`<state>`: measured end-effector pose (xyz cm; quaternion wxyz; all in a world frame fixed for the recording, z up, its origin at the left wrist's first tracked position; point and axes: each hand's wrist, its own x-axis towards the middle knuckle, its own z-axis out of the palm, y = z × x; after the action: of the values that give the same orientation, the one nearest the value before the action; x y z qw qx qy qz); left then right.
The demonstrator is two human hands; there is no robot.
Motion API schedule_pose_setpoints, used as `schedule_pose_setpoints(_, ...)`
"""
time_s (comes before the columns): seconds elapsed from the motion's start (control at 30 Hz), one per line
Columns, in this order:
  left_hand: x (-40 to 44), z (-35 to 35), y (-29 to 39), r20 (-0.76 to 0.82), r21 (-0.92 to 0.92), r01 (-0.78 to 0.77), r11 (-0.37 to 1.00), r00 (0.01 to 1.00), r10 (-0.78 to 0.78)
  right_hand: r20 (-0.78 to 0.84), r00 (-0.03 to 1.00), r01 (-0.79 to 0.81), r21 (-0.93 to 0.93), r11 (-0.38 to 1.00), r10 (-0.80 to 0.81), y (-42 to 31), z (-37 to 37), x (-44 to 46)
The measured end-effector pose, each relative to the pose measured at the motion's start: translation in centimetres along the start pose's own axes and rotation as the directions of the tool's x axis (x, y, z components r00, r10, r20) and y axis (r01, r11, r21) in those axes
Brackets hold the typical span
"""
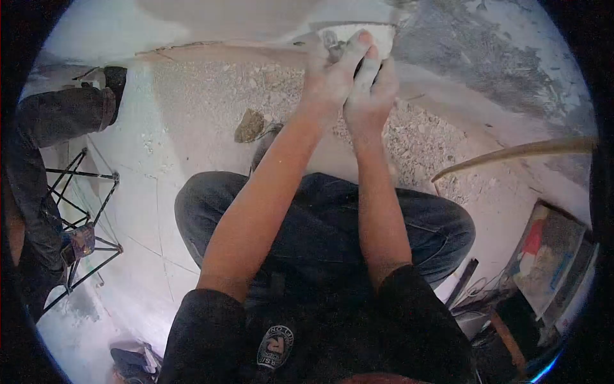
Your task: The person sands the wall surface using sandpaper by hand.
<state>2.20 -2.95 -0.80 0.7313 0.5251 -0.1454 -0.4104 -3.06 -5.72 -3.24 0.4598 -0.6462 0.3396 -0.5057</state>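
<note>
A pale, dust-covered piece with a broad, straight upper edge (382,37) is at the top centre, against the large whitish surface (236,22). What kind of piece it is I cannot make out. My left hand (327,80) is closed on its left and lower part, thumb across the front. Close beside it, my right hand (373,86) grips the lower right part with bent fingers. Both hands are coated in white dust and nearly touch each other. The fingers partly hide the piece.
Crumbled white debris (422,144) and a brownish lump (249,125) lie on the dusty floor. At left, a person's dark-clothed leg (61,118) is beside a folding stool frame (89,176). A curved strip (511,152) reaches in from the right, above a dark-framed container (543,256).
</note>
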Motion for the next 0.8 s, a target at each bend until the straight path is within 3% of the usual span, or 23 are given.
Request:
schedule_pose_setpoints(0.1,0.0,0.3,0.5,0.038,-0.093,-0.076,0.993,0.996,0.08,-0.031,0.999,0.006,-0.148,0.989,-0.01,-0.3,-0.2,0.4)
schedule_pose_setpoints(0.2,-0.2,0.1,0.3,0.039,-0.028,-0.145,0.989,0.989,0.146,0.005,0.994,-0.11,-0.101,0.989,0.111,-1.8,-0.6,0.4)
schedule_pose_setpoints(0.3,-0.1,0.1,0.3,0.028,-0.044,-0.039,0.998,0.999,0.04,-0.045,0.999,-0.011,-0.025,1.0,0.01,0.6,0.3,-0.2)
schedule_pose_setpoints(0.37,-0.2,0.4,1.1,0.06,-0.005,-0.185,0.983,0.981,0.185,-0.028,0.999,-0.027,-0.017,0.999,0.027,-1.1,-0.2,0.6)
schedule_pose_setpoints(0.4,-0.2,0.6,1.6,0.081,0.058,-0.191,0.98,0.979,0.186,-0.017,1.0,-0.006,-0.018,1.0,0.006,-2.2,-0.6,1.3)
schedule_pose_setpoints(0.5,0.1,0.0,0.3,0.065,0.09,-0.099,0.991,0.993,0.094,0.018,1.0,-0.025,-0.005,1.0,0.025,-2.0,-0.6,0.7)
schedule_pose_setpoints(0.57,-0.2,0.2,0.3,0.076,-0.002,-0.093,0.996,0.993,0.093,-0.057,0.997,0.053,-0.029,0.998,-0.054,-0.1,0.2,-0.1)
schedule_pose_setpoints(0.63,-0.5,0.5,0.9,0.039,-0.03,-0.134,0.99,0.99,0.135,-0.054,0.998,-0.01,0.059,0.998,0.013,-0.4,0.2,0.3)
schedule_pose_setpoints(0.7,-0.3,0.1,1.1,0.077,0.019,-0.129,0.991,0.989,0.127,0.012,0.997,-0.069,-0.038,0.997,0.07,-3.6,-0.8,1.1)
schedule_pose_setpoints(0.77,-0.3,0.0,0.7,-0.017,0.105,-0.004,0.995,1.0,0.006,0.014,0.998,-0.059,-0.019,0.998,0.06,-0.8,-0.4,0.4)
schedule_pose_setpoints(0.8,-0.3,0.0,0.3,-0.021,0.03,-0.013,0.999,1.0,0.013,-0.009,0.999,-0.044,-0.022,0.999,0.044,0.3,-0.2,0.0)
